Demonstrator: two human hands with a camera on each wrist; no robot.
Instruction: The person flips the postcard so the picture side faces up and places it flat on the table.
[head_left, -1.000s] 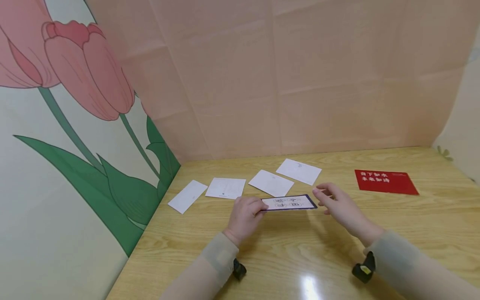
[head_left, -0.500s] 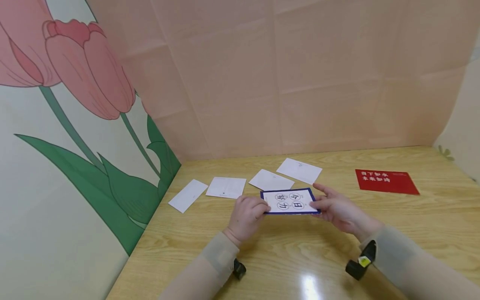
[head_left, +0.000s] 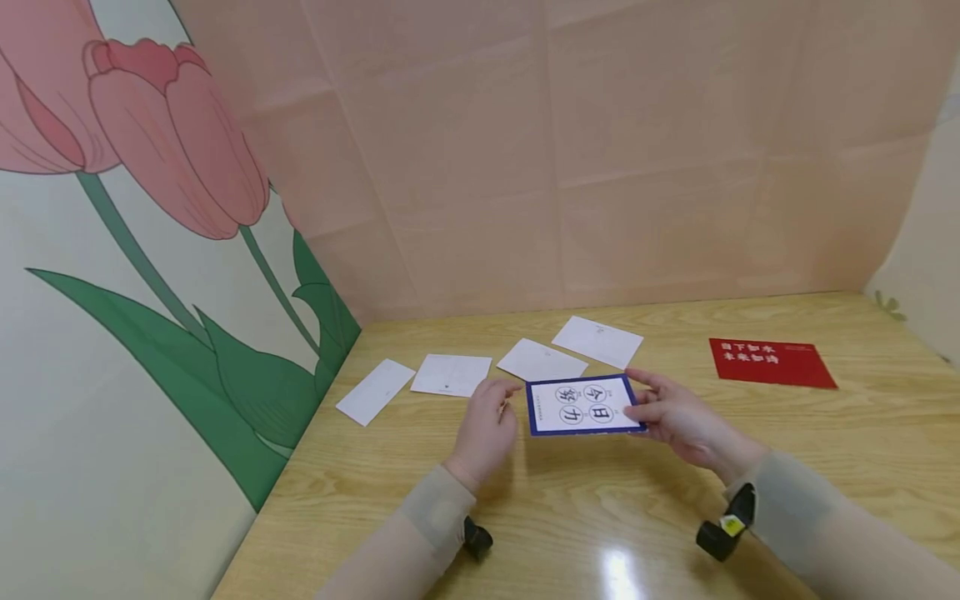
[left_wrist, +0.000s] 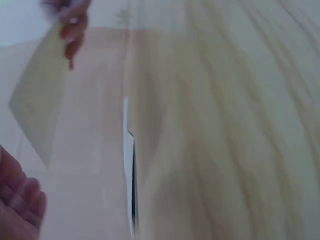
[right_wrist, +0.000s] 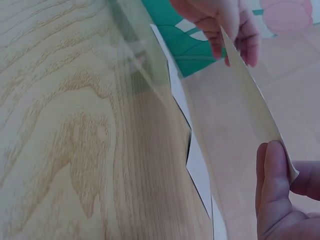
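A white card (head_left: 582, 406) with a dark blue border and circled black characters is held above the table in the head view. My right hand (head_left: 684, 425) pinches its right end, thumb on the printed face and fingers below. In the right wrist view, that hand (right_wrist: 282, 200) grips the near end of the card (right_wrist: 255, 105), seen nearly edge-on. My left hand (head_left: 486, 429) is beside the card's left end, its index finger reaching toward the upper left corner. The left wrist view shows the left hand's fingers (left_wrist: 25, 200) loosely bent and apart from the card (left_wrist: 37, 100).
Several white cards lie in a row at the back of the wood-grain table (head_left: 570, 508): one far left (head_left: 375, 392), one beside it (head_left: 452, 375), others (head_left: 597, 342) in the middle. A red card (head_left: 772, 363) lies back right. A pink cloth (head_left: 600, 167) hangs behind the table.
The card has tilted so its printed face shows more fully. My right hand has come in and taken its right end; my left hand has let go of the left end.
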